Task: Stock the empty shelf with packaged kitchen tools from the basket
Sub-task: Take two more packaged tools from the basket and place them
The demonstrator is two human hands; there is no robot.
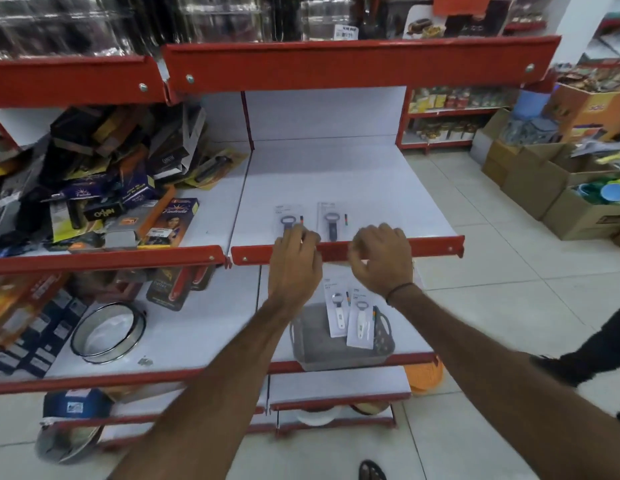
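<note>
The white shelf [336, 174] with a red front lip holds two packaged tools lying flat near its front. My left hand [294, 261] reaches over the lip, and its fingers close on the lower end of the left packaged tool [287, 218]. The right packaged tool [331, 220] lies free beside it. Just right of that pack, my right hand [381, 258] hovers over the lip with loosely curled fingers and holds nothing. One shelf lower, a grey basket [308, 341] holds two white-handled packaged tools [350, 317].
The left bay [104, 188] is piled with boxed goods. A round sieve [107, 330] lies on the lower left shelf. Open cardboard boxes [551, 188] stand on the tiled floor at right. An orange basket [424, 375] sits on the floor. A person's dark leg [599, 348] is at far right.
</note>
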